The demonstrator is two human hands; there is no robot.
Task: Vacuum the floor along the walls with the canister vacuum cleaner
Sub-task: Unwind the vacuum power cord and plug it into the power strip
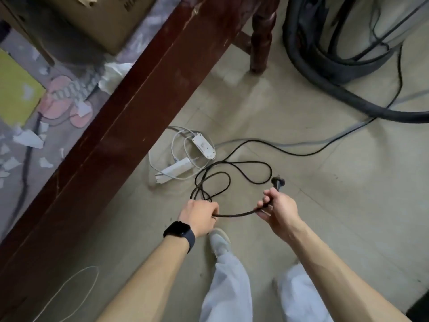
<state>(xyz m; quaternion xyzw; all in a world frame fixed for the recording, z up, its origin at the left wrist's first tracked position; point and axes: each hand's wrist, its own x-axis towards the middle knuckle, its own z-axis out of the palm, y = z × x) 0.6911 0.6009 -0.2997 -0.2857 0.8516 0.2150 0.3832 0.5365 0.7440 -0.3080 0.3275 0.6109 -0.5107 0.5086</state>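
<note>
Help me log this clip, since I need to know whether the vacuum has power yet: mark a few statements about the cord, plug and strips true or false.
1. The left hand and the right hand both hold the black cord. True.
2. Two white power strips lie on the floor beside the wooden table. True.
3. The plug sits in one of those strips. False: it sticks out free just beyond the right hand.
4. The left wrist is bare. False: it wears a dark watch.
</note>
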